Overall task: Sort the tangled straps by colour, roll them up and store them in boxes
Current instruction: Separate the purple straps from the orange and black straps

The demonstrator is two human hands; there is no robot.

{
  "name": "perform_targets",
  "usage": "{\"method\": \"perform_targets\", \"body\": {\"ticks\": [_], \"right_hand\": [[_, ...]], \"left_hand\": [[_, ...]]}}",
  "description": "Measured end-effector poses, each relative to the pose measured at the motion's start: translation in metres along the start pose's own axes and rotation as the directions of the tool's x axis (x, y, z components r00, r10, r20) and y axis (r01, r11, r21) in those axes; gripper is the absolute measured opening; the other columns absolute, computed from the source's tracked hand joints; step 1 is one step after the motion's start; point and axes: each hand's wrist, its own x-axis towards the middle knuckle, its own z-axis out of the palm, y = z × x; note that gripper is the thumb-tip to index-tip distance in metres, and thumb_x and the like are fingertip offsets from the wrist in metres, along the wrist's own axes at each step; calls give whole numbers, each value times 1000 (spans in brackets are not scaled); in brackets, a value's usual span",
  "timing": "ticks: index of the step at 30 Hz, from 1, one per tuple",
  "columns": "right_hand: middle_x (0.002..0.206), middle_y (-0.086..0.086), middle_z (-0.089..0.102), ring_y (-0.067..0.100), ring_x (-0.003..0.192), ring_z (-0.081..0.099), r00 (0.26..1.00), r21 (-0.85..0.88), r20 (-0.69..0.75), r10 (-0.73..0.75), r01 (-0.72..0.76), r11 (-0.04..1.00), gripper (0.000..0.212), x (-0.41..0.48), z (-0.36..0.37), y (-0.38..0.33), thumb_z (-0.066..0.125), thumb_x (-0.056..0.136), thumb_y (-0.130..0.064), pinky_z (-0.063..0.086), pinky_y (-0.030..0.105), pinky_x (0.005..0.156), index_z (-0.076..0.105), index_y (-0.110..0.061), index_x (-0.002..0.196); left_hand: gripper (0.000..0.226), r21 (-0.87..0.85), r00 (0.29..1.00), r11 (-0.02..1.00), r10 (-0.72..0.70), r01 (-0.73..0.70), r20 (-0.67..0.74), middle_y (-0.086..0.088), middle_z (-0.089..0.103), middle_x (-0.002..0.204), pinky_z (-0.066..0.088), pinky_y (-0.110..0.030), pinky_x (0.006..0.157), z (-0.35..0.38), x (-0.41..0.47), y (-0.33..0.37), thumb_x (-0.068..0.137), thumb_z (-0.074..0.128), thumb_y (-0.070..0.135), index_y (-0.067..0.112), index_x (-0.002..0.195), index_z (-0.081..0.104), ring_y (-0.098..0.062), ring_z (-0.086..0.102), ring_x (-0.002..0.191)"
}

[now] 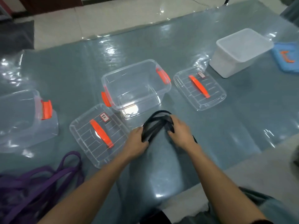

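just in front of the empty clear box (135,88), the left hand (137,139) and right hand (180,128) grip the black strap (155,125), seemingly mid-roll; next it likely needs tightening, then boxing.

Clear box (129,66) open ahead, left lid (98,135) & right lid (199,88) flank

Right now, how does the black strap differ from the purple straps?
The black strap is gripped by the left hand and right hand; the purple straps lie untouched. The black strap is gathered into a few loops in front of the clear box; the purple straps sprawl in a loose tangle at the near left of the table. Shared: flat bands, neither boxed yet.
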Motion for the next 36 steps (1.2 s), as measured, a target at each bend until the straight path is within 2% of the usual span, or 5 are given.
{"method": "perform_targets", "body": {"ticks": [3,9,26,31,36], "right_hand": [[155,14,37,34,136,43,999,-161,-5,-53,51,986,71,2,11,4,60,95,-33,37,45,111,25,-15,154],[163,13,24,28,149,27,981,-240,88,-170,187,953,72,-2,23,-10,48,99,-52,23,40,122,27,-11,155],[121,8,60,30,120,53,907,-377,-34,-419,377,846,30,-96,75,-156,56,93,-26,41,41,102,61,-10,118],[138,10,58,31,128,51,833,-272,94,-546,549,790,41,-143,119,-248,60,94,-24,41,38,106,59,-12,133],[117,12,69,32,110,62,745,-122,202,-635,663,739,31,-193,177,-348,59,90,-18,46,36,90,66,-14,120]], "left_hand": [[60,204,996,976,88,-81,-26,-10,46,148,32,-38,117,5,-5,-6,90,61,26,8,145,47,-29,42,135],[56,330,989,936,141,-122,-36,-4,38,159,22,-43,123,0,-17,-14,97,57,30,14,149,45,-24,27,150],[44,277,969,961,89,-23,-230,-3,59,142,39,-37,111,-93,-182,-111,95,57,26,19,139,57,-26,52,132],[35,221,925,974,40,48,-378,-4,68,127,49,-41,99,-135,-274,-168,91,59,28,25,125,65,-29,61,119],[38,208,870,965,-40,162,-492,1,65,133,47,-43,102,-168,-362,-235,94,57,35,27,131,62,-25,57,124]]}}
